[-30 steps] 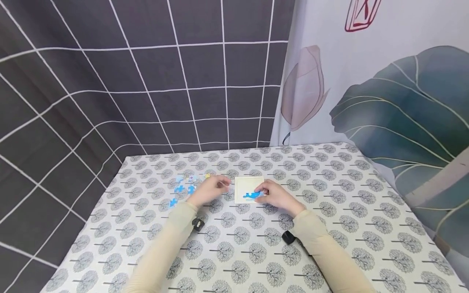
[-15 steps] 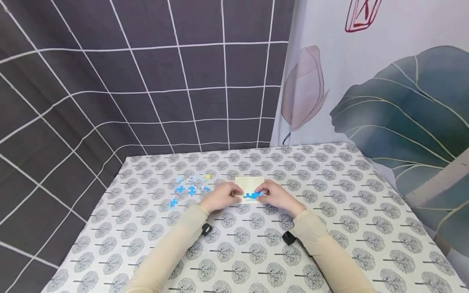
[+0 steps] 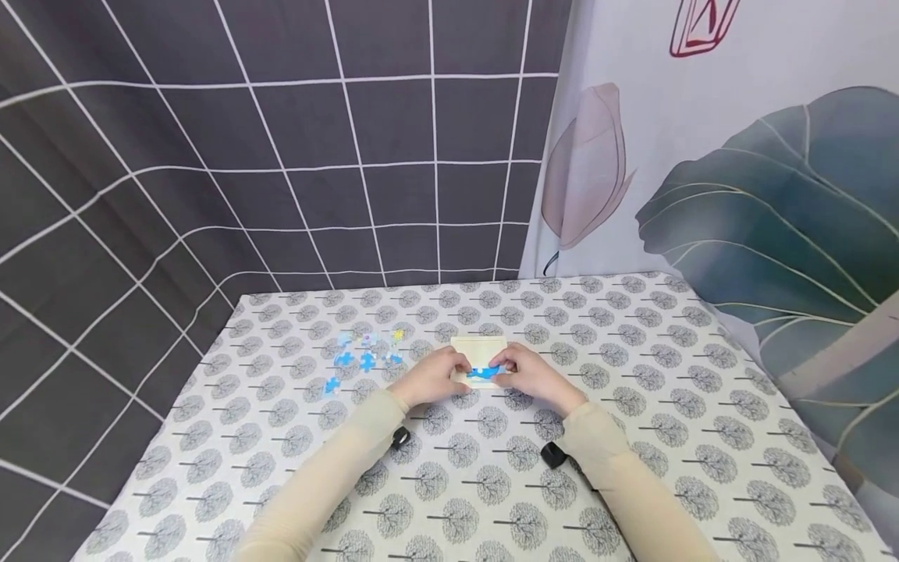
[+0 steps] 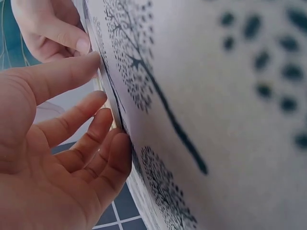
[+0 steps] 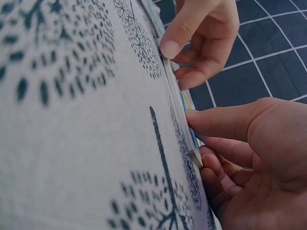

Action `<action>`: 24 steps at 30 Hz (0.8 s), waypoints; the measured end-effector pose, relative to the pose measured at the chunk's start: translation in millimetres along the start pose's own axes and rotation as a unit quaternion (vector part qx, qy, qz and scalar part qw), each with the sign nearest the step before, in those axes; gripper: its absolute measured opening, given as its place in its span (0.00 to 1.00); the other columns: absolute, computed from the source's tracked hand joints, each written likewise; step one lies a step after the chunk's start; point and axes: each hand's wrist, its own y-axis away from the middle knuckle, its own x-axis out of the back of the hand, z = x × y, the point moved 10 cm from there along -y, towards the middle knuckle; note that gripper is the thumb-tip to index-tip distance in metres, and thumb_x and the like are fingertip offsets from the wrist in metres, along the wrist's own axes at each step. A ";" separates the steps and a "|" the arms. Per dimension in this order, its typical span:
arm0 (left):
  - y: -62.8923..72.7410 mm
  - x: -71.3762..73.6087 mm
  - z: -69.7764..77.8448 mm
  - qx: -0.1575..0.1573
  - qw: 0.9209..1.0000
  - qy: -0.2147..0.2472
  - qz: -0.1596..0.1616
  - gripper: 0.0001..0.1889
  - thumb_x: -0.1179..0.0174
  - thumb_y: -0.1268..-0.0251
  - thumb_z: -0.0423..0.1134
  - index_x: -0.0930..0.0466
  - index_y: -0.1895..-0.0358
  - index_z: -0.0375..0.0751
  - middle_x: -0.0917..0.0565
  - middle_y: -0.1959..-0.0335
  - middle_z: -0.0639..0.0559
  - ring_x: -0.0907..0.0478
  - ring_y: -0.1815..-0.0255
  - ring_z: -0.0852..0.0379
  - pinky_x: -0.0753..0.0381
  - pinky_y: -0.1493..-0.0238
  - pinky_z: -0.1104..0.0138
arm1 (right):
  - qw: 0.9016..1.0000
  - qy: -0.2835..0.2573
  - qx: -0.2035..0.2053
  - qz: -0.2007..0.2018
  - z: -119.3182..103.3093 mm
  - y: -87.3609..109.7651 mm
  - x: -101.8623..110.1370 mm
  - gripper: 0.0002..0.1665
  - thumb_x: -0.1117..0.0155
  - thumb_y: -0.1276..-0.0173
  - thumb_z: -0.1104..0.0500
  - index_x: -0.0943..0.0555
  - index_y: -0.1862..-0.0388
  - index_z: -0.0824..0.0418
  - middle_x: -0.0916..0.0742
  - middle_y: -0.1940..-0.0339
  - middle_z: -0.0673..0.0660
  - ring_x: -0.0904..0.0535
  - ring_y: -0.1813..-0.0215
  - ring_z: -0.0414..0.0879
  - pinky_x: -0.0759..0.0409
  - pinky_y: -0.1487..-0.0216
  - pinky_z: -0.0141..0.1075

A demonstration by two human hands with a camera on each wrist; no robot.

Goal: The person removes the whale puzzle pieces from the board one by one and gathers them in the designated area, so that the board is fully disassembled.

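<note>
A small pale puzzle tray [image 3: 480, 344] lies on the patterned cloth, with blue puzzle pieces [image 3: 481, 373] along its near side. At the tray's near left corner, my left hand [image 3: 431, 378] holds the edge, its thumb [image 5: 171, 49] against the rim in the right wrist view. My right hand [image 3: 531, 376] grips the opposite side, its thumb [image 5: 197, 120] on the near edge and its other fingers curled around the corner. Fingertips of both hands partly cover the blue pieces. In the left wrist view, the left hand [image 4: 62, 139] hides most of the tray.
Several loose puzzle pieces, mostly blue, lie left of the tray, among them a blue piece [image 3: 367, 361], a yellow piece [image 3: 398, 334] and a blue piece [image 3: 332, 385] set nearer. A dark grid curtain [image 3: 393, 187] and a floral curtain [image 3: 653, 156] border the table [image 3: 492, 499].
My left hand has come right from beside the loose pieces to the tray's left side. My right hand has stayed at the tray. The blue pieces in the tray sit closer together.
</note>
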 end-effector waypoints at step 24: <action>-19.2 1.7 11.0 -0.015 0.999 -0.023 -0.041 0.15 0.28 0.42 0.40 0.19 0.56 0.37 0.19 0.61 0.51 0.24 0.59 0.55 0.22 0.48 0.61 | 1.000 -0.004 -0.013 -0.002 1.7 -0.3 0.6 0.14 0.27 0.39 0.63 0.16 0.54 0.61 0.23 0.62 0.53 0.29 0.58 0.47 0.27 0.53 0.39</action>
